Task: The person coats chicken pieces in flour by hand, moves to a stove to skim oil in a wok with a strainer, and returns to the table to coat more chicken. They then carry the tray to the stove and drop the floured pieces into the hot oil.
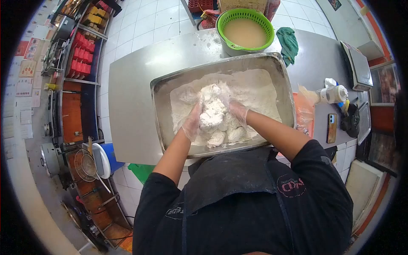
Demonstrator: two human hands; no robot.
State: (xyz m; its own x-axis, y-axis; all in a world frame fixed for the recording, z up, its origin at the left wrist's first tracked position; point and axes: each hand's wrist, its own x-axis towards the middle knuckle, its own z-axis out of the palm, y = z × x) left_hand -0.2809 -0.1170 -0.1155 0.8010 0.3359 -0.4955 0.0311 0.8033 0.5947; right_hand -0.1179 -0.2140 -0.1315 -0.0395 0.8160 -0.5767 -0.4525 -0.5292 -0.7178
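Observation:
A metal tray (160,102) holds a bed of white flour (265,91) with several flour-coated pieces in it. My left hand (194,119), in a clear plastic glove, is at the left side of a heap of coated pieces (212,114). On the heap's right side is my right hand (238,111), gloved too. Flour and blur hide the fingers of both hands, so their grip is unclear. More coated lumps (216,138) lie at the tray's near edge.
Behind the tray, a green colander (220,32) sits in a container of cloudy liquid. A green cloth (287,44) lies beside it. To the right are a bottle (333,94), a phone (331,128) and a scale (358,68). Shelves (83,80) stand at the left.

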